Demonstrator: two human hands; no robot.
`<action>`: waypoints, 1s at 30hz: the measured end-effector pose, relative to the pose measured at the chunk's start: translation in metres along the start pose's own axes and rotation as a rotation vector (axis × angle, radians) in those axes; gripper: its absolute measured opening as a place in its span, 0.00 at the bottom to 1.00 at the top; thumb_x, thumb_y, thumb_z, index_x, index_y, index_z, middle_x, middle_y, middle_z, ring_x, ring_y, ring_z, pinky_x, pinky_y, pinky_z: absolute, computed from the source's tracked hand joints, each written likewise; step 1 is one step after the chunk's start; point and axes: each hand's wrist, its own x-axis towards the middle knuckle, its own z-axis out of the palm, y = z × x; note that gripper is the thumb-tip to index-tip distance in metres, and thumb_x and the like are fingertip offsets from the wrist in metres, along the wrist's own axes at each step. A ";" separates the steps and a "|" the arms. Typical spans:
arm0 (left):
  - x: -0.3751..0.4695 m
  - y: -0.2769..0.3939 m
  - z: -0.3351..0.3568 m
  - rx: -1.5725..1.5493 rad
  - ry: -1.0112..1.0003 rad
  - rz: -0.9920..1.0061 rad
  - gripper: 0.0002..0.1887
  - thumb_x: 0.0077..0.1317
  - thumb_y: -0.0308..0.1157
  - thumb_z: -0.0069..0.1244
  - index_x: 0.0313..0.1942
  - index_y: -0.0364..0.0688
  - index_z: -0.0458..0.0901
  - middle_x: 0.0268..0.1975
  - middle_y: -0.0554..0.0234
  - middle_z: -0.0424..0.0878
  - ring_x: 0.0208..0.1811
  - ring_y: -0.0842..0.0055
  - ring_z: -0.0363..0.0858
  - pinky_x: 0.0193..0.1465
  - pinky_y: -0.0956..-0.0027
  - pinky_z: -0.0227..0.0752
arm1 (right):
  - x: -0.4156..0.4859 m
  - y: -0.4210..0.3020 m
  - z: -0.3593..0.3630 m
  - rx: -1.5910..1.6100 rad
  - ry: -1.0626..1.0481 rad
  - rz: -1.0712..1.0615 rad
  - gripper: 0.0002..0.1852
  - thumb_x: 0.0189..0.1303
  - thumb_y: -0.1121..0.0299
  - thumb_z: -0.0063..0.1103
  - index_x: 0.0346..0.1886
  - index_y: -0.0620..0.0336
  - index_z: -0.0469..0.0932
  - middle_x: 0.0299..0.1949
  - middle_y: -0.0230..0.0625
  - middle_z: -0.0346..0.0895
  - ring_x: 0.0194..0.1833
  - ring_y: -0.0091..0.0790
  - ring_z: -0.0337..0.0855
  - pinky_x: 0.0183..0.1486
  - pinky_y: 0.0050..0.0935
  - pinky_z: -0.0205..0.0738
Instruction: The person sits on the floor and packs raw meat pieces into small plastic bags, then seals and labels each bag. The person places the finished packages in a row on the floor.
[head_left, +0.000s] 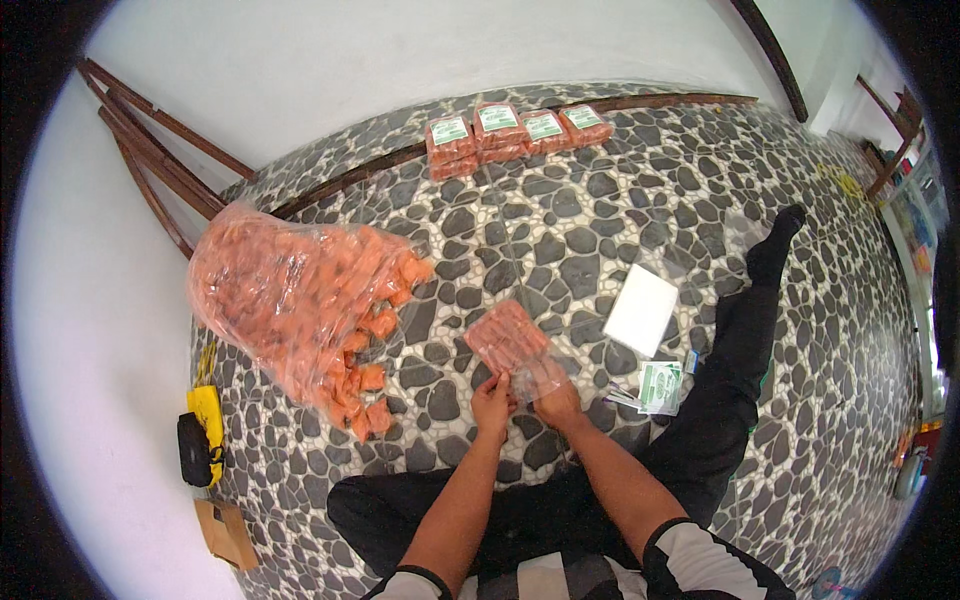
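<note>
A flat clear plastic bag (541, 381) lies on the floor before me, its far part filled with rows of reddish-orange packets (506, 336). My left hand (491, 406) pinches the near left edge of this bag between thumb and fingers. At the near right side, my right hand (557, 399) holds the loose open end. Film covers some of its fingers, so I cannot tell whether they are inside or beneath. To the left rests a large clear sack (292, 285) of orange packets, with several spilled packets (370, 417) at its mouth.
Labelled filled packs (500, 129) stand stacked by the wall. Right of me lie a white stack (641, 310), green-and-white printed labels (661, 386) and slim pen-like items (624, 396). My outstretched leg (731, 390) borders them. Wooden beams (161, 154), a yellow bag (206, 409) and brown paper bag (225, 534) are left.
</note>
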 end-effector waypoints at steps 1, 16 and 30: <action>-0.001 0.001 0.001 -0.006 0.005 -0.014 0.25 0.70 0.47 0.65 0.53 0.34 0.82 0.35 0.65 0.83 0.27 0.79 0.83 0.27 0.73 0.77 | 0.002 -0.001 -0.002 -0.046 -0.028 -0.035 0.32 0.62 0.71 0.65 0.72 0.56 0.71 0.70 0.57 0.68 0.65 0.64 0.73 0.67 0.53 0.73; -0.002 0.016 -0.039 0.103 0.041 0.083 0.31 0.73 0.45 0.62 0.63 0.28 0.75 0.45 0.56 0.88 0.30 0.77 0.83 0.35 0.72 0.77 | -0.057 -0.043 0.004 -0.162 -0.047 -0.171 0.13 0.63 0.67 0.67 0.49 0.58 0.83 0.43 0.41 0.82 0.48 0.49 0.85 0.51 0.46 0.80; -0.088 -0.011 -0.027 0.544 -0.286 0.289 0.18 0.74 0.43 0.60 0.51 0.36 0.86 0.41 0.58 0.88 0.41 0.69 0.86 0.44 0.65 0.79 | -0.056 -0.026 -0.048 0.040 0.432 0.180 0.10 0.67 0.64 0.69 0.40 0.62 0.85 0.34 0.43 0.85 0.34 0.48 0.86 0.40 0.41 0.80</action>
